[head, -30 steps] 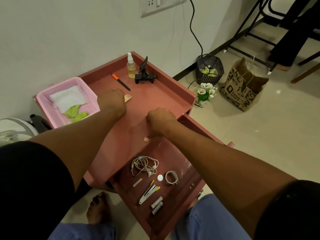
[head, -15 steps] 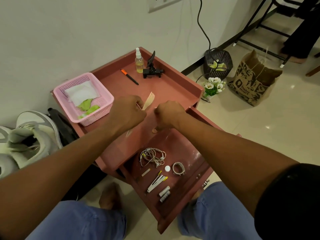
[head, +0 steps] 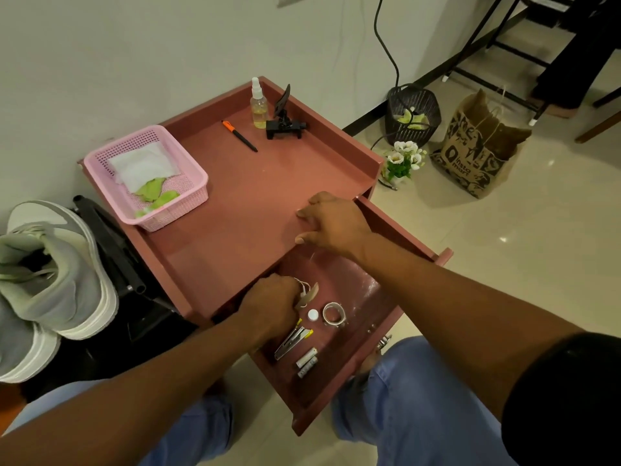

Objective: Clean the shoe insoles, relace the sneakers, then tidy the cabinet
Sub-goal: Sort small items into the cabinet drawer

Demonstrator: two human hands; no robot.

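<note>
Ahead of you stands a plain off-white wall (head: pixel 134 55), with a black cable (head: pixel 386 45) hanging down it to the floor. The floor (head: pixel 521 264) is glossy cream tile, and small bright spots of light reflect on it. A dark skirting strip (head: pixel 369 121) runs along the wall's foot. At your upper right, black metal furniture legs (head: pixel 497 45) stand on the tile.

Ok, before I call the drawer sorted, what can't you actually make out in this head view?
- Earphone cable: mostly hidden under the left hand in the drawer.
- Wooden fork: only its tip shows past that hand's fingers.
- Right hand: what its fingertips pinch at the cabinet top edge is too small to tell.
- Sneakers: cut off by the left edge.
</note>
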